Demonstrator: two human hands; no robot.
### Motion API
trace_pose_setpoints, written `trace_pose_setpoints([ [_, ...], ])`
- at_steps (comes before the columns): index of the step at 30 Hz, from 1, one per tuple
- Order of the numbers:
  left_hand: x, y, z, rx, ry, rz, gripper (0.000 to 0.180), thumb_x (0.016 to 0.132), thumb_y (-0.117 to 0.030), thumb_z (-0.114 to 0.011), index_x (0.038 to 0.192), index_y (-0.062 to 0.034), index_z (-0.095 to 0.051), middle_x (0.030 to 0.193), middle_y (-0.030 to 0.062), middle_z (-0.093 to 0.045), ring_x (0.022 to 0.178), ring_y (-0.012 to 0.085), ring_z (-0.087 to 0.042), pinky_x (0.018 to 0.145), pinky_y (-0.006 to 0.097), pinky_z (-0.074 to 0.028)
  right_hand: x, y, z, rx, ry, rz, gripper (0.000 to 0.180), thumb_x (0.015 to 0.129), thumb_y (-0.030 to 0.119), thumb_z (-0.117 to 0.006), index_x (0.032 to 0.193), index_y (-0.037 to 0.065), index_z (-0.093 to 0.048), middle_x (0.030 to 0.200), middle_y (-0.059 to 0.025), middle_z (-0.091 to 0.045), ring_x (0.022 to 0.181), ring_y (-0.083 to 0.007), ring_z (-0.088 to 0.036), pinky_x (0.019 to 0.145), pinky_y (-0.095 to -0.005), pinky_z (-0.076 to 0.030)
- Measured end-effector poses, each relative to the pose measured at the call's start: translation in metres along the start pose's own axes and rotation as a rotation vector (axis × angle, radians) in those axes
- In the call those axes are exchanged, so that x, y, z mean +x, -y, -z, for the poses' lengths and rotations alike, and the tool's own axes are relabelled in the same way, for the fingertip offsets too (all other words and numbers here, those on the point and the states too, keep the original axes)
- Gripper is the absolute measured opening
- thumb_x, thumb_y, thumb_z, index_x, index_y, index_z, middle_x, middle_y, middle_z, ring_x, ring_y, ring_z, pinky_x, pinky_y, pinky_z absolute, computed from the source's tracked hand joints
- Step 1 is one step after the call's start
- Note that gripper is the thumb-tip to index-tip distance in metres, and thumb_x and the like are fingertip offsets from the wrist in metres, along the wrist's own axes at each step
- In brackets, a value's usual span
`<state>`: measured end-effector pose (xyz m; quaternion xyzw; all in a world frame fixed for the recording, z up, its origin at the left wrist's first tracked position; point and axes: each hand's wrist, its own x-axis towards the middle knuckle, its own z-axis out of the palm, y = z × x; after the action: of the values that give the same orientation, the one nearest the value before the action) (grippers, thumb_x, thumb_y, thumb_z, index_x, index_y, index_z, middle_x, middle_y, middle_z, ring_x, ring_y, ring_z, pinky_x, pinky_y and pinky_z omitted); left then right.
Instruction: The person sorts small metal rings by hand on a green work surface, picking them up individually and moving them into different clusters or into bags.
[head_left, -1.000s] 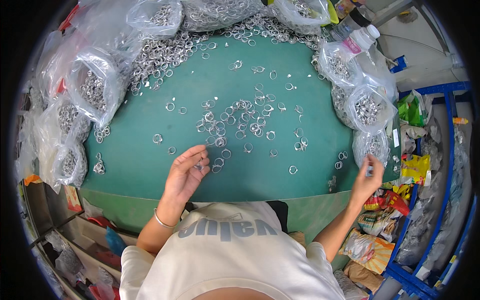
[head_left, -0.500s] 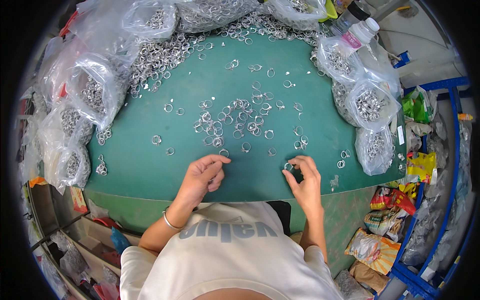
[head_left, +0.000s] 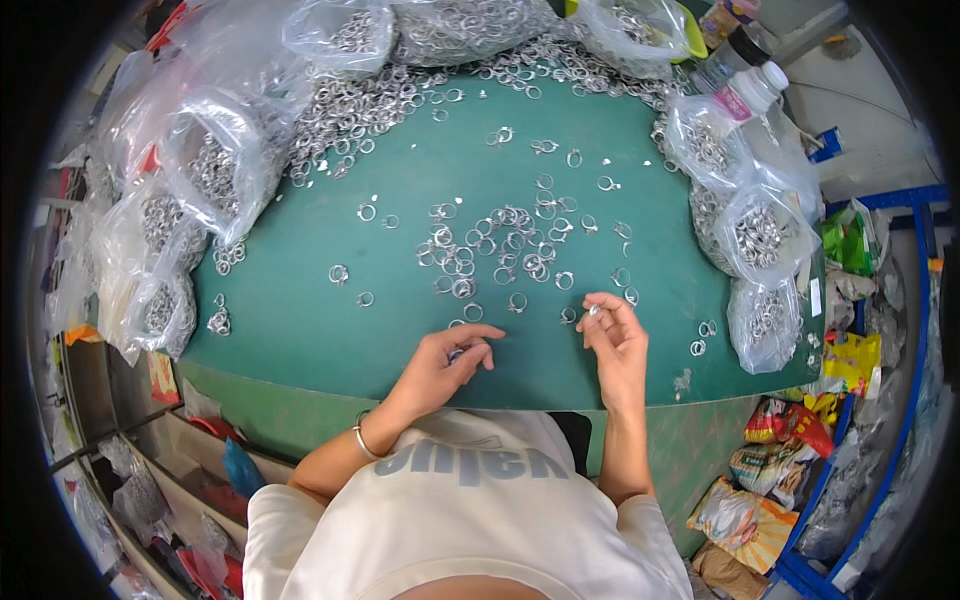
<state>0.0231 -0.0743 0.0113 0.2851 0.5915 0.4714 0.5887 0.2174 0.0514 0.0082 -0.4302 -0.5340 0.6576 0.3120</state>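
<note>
On the green table we see loose metal rings scattered mid-table. Near them, our left hand curls over one ring; our right hand pinches another ring.

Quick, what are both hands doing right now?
Left hand: fingers curled over a small metal ring on the green table.
Right hand: pinching a small metal piece at its fingertips.
</note>
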Motion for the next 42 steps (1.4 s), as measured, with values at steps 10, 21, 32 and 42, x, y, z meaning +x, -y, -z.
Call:
trace_pose_setpoints([
  [10,-0.009,0.017,0.02,-0.185,-0.04,-0.156,0.021,0.089,-0.017,-0.067,0.102,-0.0007,-0.068,0.08,0.0013,-0.064,0.072,0.0046,-0.055,0.058,0.02,-0.043,-0.002,0.018,-0.078,-0.667,0.46,0.491,0.03,0.073,-0.004,-0.07,0.103,-0.001,-0.063,0.098,-0.0137,-0.065,0.085,-0.0299,-0.061,0.076,-0.0345,-0.049],
  [21,-0.083,0.019,0.207,0.637,-1.282,-0.173,0.014,0.084,-0.009,-0.062,0.089,0.0017,-0.069,0.082,0.0199,-0.068,0.073,0.0289,-0.067,0.068,0.037,-0.052,0.014,0.008,-0.053,-0.816,0.275,0.472,0.023,0.082,-0.002,-0.063,0.105,-0.002,-0.062,0.104,-0.0153,-0.062,0.089,-0.0313,-0.058,0.078,-0.0389,-0.047],
  [32,-0.085,0.019,0.213,0.711,-1.542,-0.139,0.016,0.089,-0.011,-0.061,0.102,-0.003,-0.064,0.074,0.0159,-0.065,0.057,0.022,-0.057,0.059,0.034,-0.048,0.025,0.013,0.028,-1.147,-0.112,0.413,0.045,0.083,0.015,-0.067,0.123,0.003,-0.054,0.13,-0.0196,-0.049,0.12,-0.0376,-0.043,0.102,-0.0449,-0.033],
  [42,0.023,-0.006,0.057,0.791,-0.319,-0.564,0.016,0.087,-0.009,-0.062,0.101,-0.0041,-0.068,0.086,0.0196,-0.067,0.07,0.0317,-0.065,0.061,0.039,-0.051,0.051,-0.005,-0.062,-1.025,0.305,0.538,0.045,0.078,0.017,-0.073,0.118,0.004,-0.059,0.136,-0.0147,-0.044,0.135,-0.0372,-0.031,0.108,-0.051,-0.026],
])
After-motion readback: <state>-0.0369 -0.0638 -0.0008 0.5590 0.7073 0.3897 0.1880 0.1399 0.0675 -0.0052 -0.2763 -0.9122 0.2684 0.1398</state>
